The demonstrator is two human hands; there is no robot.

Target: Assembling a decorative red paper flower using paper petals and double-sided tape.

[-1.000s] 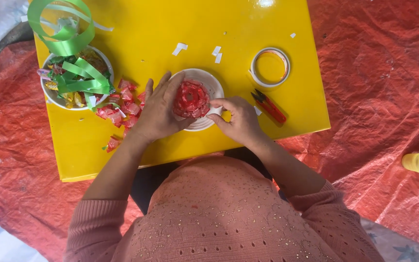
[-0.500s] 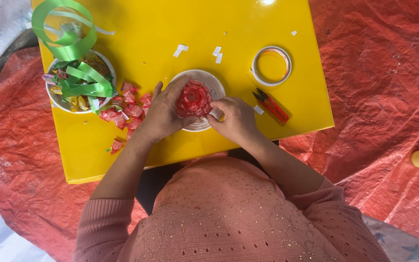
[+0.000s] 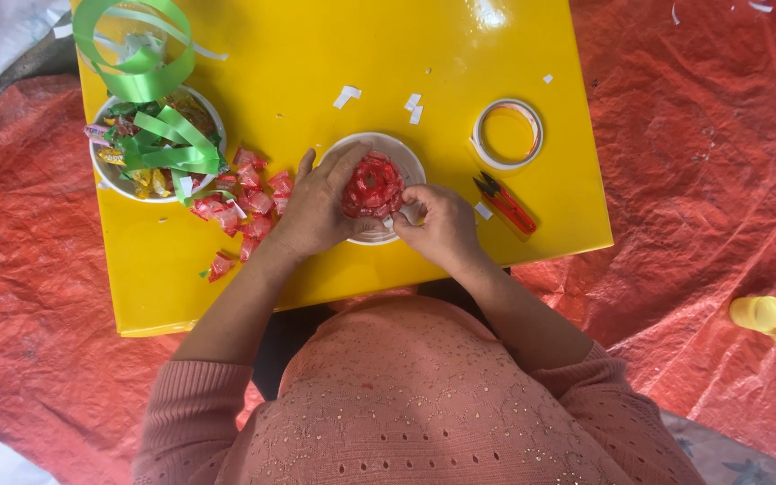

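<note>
The left hand (image 3: 316,208) cups the red rosette of folded wrappers (image 3: 373,186) over the white round dish (image 3: 394,149). The right hand (image 3: 437,224) pinches its near edge; pressing there gently, while the left steadies, should keep the folds from springing.

Wrapped sweets in red packets (image 3: 246,208) lay scattered on the yellow worktop (image 3: 316,54), just left of the left hand. More small wrappers, yellow, pink and red, filled the white bowl (image 3: 111,179) at far left, under green ribbon.
</note>
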